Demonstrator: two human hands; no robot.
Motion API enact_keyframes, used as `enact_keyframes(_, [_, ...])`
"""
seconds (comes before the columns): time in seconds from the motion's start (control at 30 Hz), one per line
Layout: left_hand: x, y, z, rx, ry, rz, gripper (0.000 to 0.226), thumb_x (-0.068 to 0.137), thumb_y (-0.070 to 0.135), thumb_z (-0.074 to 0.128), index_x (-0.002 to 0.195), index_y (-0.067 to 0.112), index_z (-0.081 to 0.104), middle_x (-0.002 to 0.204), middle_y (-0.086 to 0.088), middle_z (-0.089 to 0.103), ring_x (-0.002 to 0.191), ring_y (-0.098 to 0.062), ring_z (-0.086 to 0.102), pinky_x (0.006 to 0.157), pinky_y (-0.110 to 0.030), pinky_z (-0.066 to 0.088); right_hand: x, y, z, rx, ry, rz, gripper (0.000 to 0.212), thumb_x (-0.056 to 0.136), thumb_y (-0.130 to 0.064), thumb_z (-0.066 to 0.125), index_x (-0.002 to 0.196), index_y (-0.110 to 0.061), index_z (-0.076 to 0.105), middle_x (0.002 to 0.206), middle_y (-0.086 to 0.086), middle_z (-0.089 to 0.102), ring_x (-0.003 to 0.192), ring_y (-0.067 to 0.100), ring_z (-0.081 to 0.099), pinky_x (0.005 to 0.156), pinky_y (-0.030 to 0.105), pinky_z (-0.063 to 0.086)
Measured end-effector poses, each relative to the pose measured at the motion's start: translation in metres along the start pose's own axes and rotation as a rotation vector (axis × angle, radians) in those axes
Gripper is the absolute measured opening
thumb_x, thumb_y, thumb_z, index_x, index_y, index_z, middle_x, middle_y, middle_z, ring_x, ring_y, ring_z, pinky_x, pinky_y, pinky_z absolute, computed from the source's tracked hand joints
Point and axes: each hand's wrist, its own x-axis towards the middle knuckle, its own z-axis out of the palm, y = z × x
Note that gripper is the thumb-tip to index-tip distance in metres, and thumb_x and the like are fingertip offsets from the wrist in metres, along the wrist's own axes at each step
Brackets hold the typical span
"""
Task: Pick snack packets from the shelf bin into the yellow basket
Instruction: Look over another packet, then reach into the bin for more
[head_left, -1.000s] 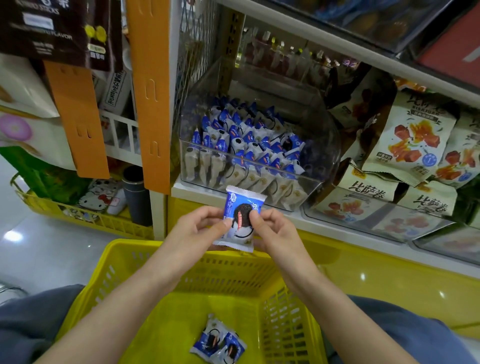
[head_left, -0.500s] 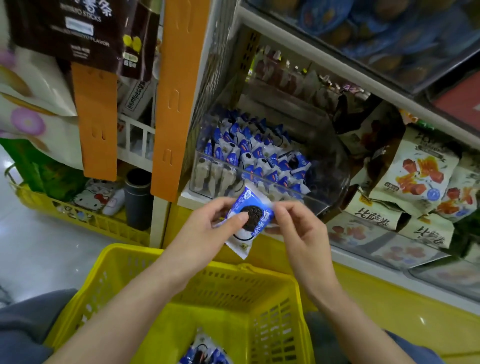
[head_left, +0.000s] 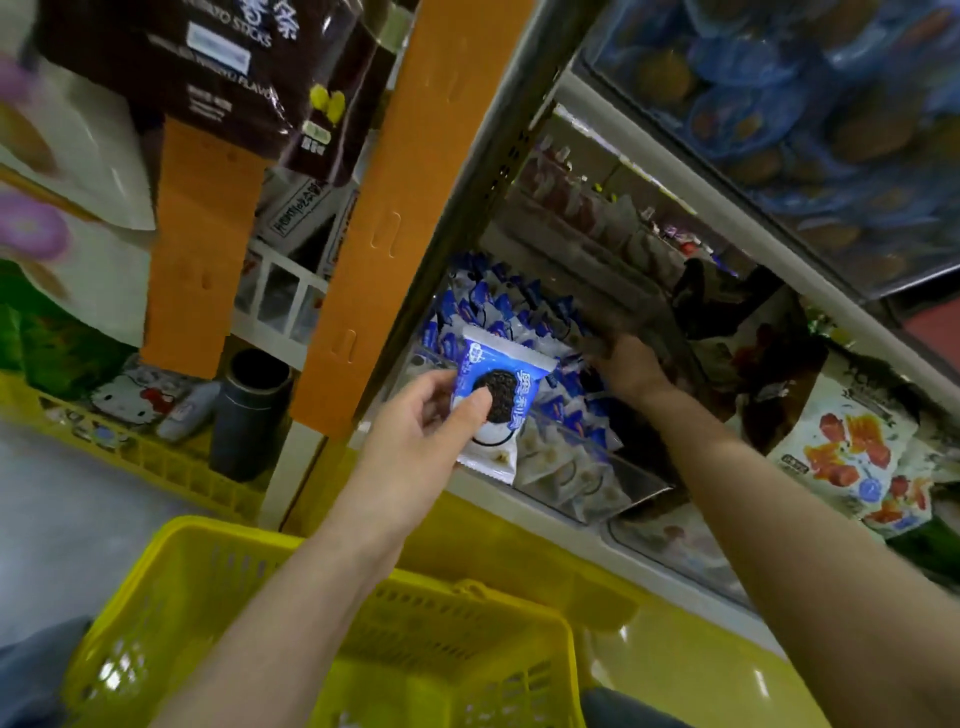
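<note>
The person's left hand (head_left: 421, 421) held one snack packet (head_left: 496, 405) up in front of the shelf bin (head_left: 597, 493). The thumb pinched it on the cookie picture and the fingers were behind. The packet was in the air, above the far edge of the yellow basket (head_left: 218, 535), and not in it yet. It stood almost straight up, its long side going top to bottom, with the top tipped a little to the right. The picture side faced the person.

The right hand (head_left: 628, 364) was reaching into the bin, down among the other blue and white packets (head_left: 498, 306). Its fingers were blurry and partly hidden, so I could not tell if they had hold of one.

I think the packet would be very light and a bit puffy, with a thin, shiny wrapper that could slip. The cookie inside would likely crack if it was squeezed hard. A soft pinch on the flat sealed edge, or lightly across the middle, looked like the best way to hold it. It could probably just be let go over the basket
</note>
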Motion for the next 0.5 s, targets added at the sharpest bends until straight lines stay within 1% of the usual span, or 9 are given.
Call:
enact_keyframes(0.07, [0.004,-0.001,0.000,-0.007,-0.007,0.017,0.011,0.088,0.029,0.056,0.098,0.031,0.061,0.085,0.018,0.069,0.082,0.008,0.062,0.069,-0.013,0.045,0.008,0.002,0.006,-0.079,-0.030,0.035,0.025,0.095,-0.011,0.050,0.109,0.007,0.059,0.115,0.025,0.060,0.105,0.034,0.057,0.078,0.031,0.041])
enact_keyframes(0.17, [0.007,-0.001,0.001,-0.042,-0.014,0.023,0.010,0.089,0.028,0.057,0.097,0.032,0.061,0.090,0.017,0.069,0.084,0.009,0.062,0.067,-0.009,0.047,0.016,0.002,0.012,-0.073,-0.054,0.126,0.028,0.094,-0.015,0.051,0.111,0.007,0.057,0.117,0.023,0.059,0.107,0.033,0.057,0.075,0.028,0.038])
enact_keyframes(0.23, [0.008,-0.001,0.002,-0.054,-0.025,0.021,0.010,0.089,0.028,0.057,0.096,0.032,0.061,0.089,0.018,0.069,0.082,0.010,0.062,0.063,-0.005,0.045,0.020,0.003,0.014,-0.057,-0.055,0.155,0.029,0.095,-0.017,0.051,0.112,0.007,0.056,0.118,0.022,0.059,0.108,0.032,0.056,0.073,0.026,0.036])
enact_keyframes(0.4, [0.007,-0.002,0.001,-0.036,-0.056,0.009,0.012,0.090,0.030,0.055,0.100,0.034,0.058,0.087,0.023,0.068,0.081,0.013,0.060,0.059,-0.003,0.044,0.023,0.005,0.015,-0.084,-0.083,0.112,0.025,0.093,-0.015,0.053,0.100,0.006,0.062,0.109,0.023,0.063,0.102,0.032,0.059,0.070,0.025,0.034])
enact_keyframes(0.5, [0.005,-0.002,0.001,-0.029,-0.071,0.019,0.011,0.090,0.029,0.054,0.099,0.034,0.057,0.087,0.026,0.067,0.082,0.013,0.060,0.060,-0.002,0.044,0.022,0.007,0.010,-0.077,-0.050,0.068,0.023,0.092,-0.019,0.057,0.097,0.002,0.065,0.104,0.020,0.065,0.099,0.032,0.059,0.071,0.026,0.037])
